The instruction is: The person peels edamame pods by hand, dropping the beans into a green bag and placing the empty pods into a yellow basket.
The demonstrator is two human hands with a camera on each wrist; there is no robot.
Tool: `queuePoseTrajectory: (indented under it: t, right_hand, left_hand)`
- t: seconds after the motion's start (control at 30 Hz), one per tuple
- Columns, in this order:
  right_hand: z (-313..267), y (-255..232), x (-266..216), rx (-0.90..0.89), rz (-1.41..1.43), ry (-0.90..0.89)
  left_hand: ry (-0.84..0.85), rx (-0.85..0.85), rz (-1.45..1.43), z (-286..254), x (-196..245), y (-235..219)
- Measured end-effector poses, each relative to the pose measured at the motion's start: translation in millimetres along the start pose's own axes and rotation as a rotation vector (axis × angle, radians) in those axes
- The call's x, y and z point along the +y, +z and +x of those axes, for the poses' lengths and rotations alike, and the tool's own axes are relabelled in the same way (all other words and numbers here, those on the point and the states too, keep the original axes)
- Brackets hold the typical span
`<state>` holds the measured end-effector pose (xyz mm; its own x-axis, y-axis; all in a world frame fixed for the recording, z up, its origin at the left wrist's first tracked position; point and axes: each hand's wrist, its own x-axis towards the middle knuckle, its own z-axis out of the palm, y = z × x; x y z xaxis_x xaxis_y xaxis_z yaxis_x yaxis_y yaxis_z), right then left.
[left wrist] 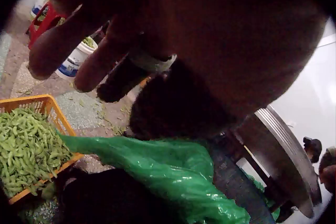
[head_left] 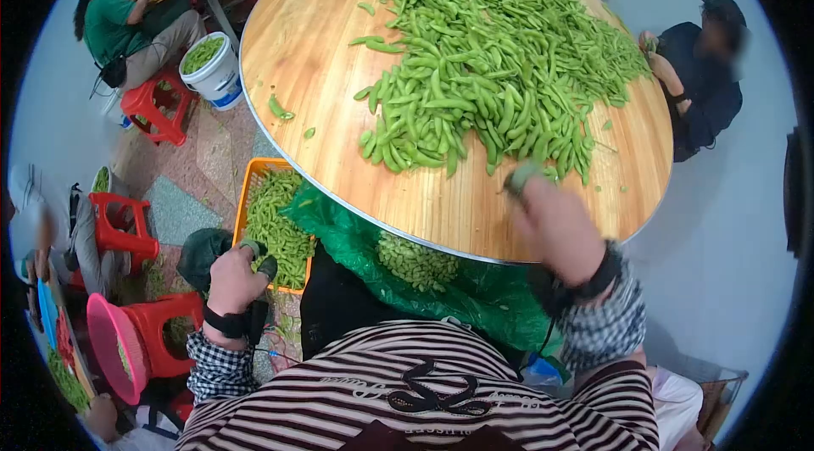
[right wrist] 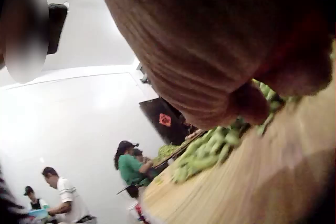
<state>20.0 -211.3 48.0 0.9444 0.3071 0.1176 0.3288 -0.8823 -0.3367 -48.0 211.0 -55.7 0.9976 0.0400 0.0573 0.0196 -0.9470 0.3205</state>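
A large heap of green edamame pods [head_left: 483,69] covers much of the round wooden table [head_left: 314,19]. My right hand [head_left: 561,226], blurred, is over the table at the heap's near edge, a green covering on one fingertip. In the right wrist view its fingers [right wrist: 247,106] bend down close to the pods; I cannot tell whether it grips one. My left hand [head_left: 235,280] is beside the orange crate [head_left: 246,205] of pods, low at the left. The left wrist view shows its fingers [left wrist: 55,50] loosely spread with nothing between them, dark coverings on the thumb and index finger.
Green plastic sheeting [head_left: 348,247] hangs below the table edge, with shelled beans [head_left: 415,260] in it. Red stools [head_left: 157,108], a white bucket [head_left: 212,69] of pods and a pink basket [head_left: 114,349] stand at the left. Other people sit around, one [head_left: 699,78] across the table's right side.
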Motion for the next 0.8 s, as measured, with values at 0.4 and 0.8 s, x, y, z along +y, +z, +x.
queuePoseTrajectory:
  t: [0.4,0.8]
  right_hand:
    - [19.8,-4.7,-14.7,-0.339,0.080,-0.376]
    - [83.6,3.0,24.1,0.291,-0.117,-0.166]
  left_hand:
    - [-0.058,-0.100,-0.046,0.0,20.5,-15.5]
    - [0.289,-0.143,-0.750,22.5,111.1,-30.5]
